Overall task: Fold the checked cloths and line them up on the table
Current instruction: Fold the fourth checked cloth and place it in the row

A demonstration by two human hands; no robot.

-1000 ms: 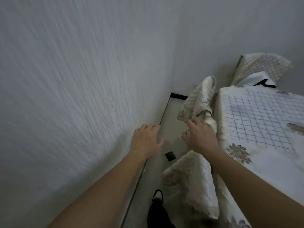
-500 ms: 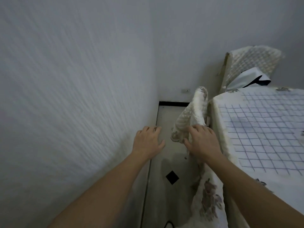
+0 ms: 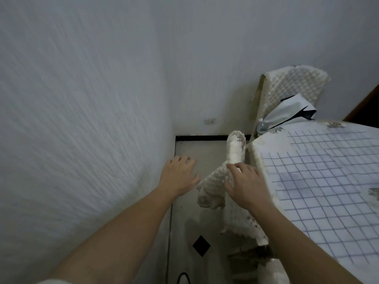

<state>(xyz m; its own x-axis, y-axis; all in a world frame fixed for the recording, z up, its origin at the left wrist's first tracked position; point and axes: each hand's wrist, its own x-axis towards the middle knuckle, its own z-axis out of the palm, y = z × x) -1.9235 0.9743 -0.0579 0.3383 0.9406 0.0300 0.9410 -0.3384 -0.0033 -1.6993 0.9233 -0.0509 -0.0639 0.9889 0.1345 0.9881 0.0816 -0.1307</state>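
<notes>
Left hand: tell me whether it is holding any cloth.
No, the left hand is empty, its fingers relaxed and touching no cloth.

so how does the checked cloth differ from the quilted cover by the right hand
The checked cloth lies spread flat; the quilted cover hangs bunched. The checked cloth is white with thin purple lines, the quilted cover cream and bumpy. The right hand touches the quilted cover, not the checked cloth. Both are pale fabric.
</notes>
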